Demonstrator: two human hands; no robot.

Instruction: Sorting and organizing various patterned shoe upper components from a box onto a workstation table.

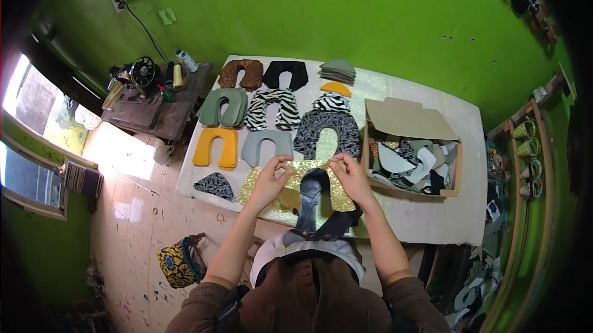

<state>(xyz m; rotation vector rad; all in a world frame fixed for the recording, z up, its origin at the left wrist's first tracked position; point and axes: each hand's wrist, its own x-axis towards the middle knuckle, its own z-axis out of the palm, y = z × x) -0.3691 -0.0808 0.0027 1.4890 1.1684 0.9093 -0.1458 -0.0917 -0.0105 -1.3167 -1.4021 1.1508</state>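
Note:
Both hands are over the table's near edge. My left hand (272, 180) and my right hand (351, 180) each pinch the upper edge of a gold glitter material piece (341, 196), curved like a U. Dark, shiny leather-like pieces (314, 196) lie just below and partly behind it. More gold material (249, 188) shows beside my left wrist; whether it is the same piece I cannot tell. Directly beyond my hands are a grey-and-black patterned U-shaped piece (305, 138) and a grey U-shaped stack (252, 147).
U-shaped stacks in yellow (201, 151), green (209, 109), zebra print (254, 117), brown (252, 76) and black (295, 68) stand in rows on the pale table (426, 225). An open cardboard box (411, 120) holds scraps at right. A sewing machine (142, 75) sits at far left.

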